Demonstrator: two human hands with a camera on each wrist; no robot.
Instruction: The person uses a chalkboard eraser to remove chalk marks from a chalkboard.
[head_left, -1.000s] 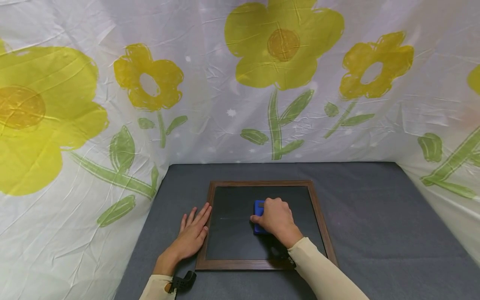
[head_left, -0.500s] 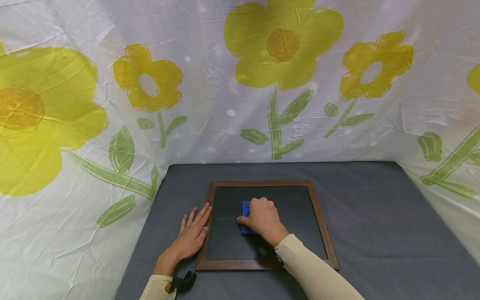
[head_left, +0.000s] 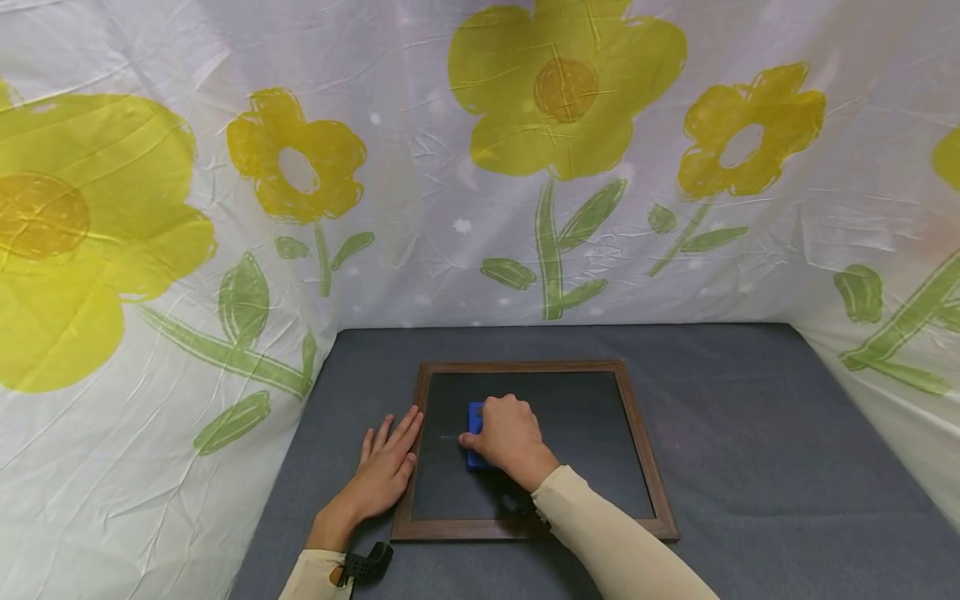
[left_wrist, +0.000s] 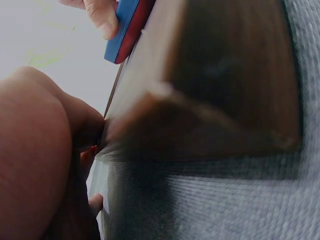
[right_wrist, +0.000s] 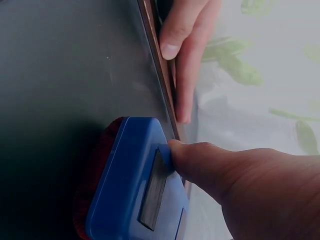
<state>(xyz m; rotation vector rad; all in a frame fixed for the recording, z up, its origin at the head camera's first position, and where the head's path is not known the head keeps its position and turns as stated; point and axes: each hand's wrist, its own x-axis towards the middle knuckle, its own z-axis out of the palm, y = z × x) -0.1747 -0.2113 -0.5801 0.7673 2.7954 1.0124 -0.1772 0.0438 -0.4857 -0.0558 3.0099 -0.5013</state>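
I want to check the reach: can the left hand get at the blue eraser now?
Probably yes: the left hand rests flat against the chalkboard's wooden frame, the blue eraser lies close by, though the right hand grips it.

My left hand (left_wrist: 35,155) fills the lower left, pressed against the dark wooden frame (left_wrist: 200,135) at its corner. The frame lies on grey woven cloth (left_wrist: 210,205). At the top, my right hand's fingertip (left_wrist: 100,17) holds a blue eraser (left_wrist: 125,27) with a red underside against the board.
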